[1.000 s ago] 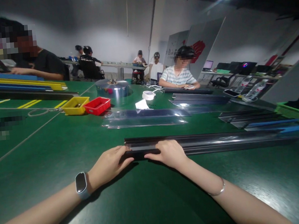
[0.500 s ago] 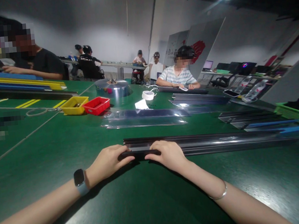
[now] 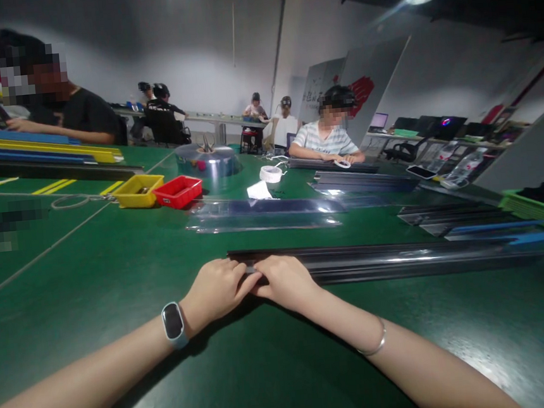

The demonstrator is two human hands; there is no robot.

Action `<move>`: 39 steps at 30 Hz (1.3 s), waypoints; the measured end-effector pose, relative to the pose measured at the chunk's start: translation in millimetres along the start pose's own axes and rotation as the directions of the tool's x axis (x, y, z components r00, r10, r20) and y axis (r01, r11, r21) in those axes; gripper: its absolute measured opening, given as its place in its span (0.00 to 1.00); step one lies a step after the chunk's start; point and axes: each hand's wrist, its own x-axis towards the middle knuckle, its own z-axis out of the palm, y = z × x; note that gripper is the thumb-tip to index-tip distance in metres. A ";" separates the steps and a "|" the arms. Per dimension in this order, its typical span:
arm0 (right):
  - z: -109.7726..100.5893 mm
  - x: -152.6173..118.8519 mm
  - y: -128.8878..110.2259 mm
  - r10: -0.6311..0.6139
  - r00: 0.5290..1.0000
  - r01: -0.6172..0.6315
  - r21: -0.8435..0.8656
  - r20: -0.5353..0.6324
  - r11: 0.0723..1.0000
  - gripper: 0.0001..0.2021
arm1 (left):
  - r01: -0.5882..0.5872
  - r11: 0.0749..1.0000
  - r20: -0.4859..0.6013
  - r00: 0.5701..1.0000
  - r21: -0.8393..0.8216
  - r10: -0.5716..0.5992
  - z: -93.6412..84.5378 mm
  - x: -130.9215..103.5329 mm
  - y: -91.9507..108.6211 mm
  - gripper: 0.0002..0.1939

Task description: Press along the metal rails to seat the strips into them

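Note:
A long black profile strip (image 3: 400,257) lies across the green table in front of me, with a glossy band along its middle. My left hand (image 3: 219,288) is closed on its left end, fingers over the far side and thumb on the near side. Right beside it, my right hand (image 3: 283,282) grips the same strip, with the thumbs and fingertips of both hands almost touching. The hands cover most of the strip's left end, so what the fingertips press on is hidden.
Beyond the strip lie clear plastic sheets (image 3: 263,208), a white tape roll (image 3: 270,174), a yellow bin (image 3: 138,191) and a red bin (image 3: 178,192). More black profiles (image 3: 458,216) and a green basket (image 3: 539,209) are at right. Co-workers sit across the table and at left.
Both hands have come together at the strip's left end: the left moved right, the right moved left. The gap between them has closed. The strip stays in about the same place.

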 end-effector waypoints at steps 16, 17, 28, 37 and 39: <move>-10.1 10.6 4.0 0.010 0.993 -0.007 -0.019 0.121 1.000 0.15 | 0.039 0.999 0.135 0.990 0.006 -0.040 -12.2 12.3 7.3 0.27; -10.8 12.1 3.6 -0.001 0.992 0.004 -0.024 0.127 1.000 0.14 | 0.019 1.000 0.147 0.989 0.002 -0.019 -12.3 12.9 7.6 0.27; -6.8 7.9 0.5 -0.026 0.992 0.031 -0.033 0.122 0.999 0.08 | -0.032 0.994 -0.027 0.999 0.107 0.035 12.2 -1.0 8.1 0.17; -5.2 8.1 2.4 -0.057 0.995 0.058 -0.012 0.078 0.998 0.07 | -0.074 0.991 -0.010 0.997 0.114 0.075 11.9 1.7 3.3 0.17; -4.5 7.3 1.7 -0.048 0.997 0.049 -0.004 0.060 0.999 0.07 | -0.079 0.991 -0.030 0.996 0.108 0.082 12.9 0.9 3.0 0.16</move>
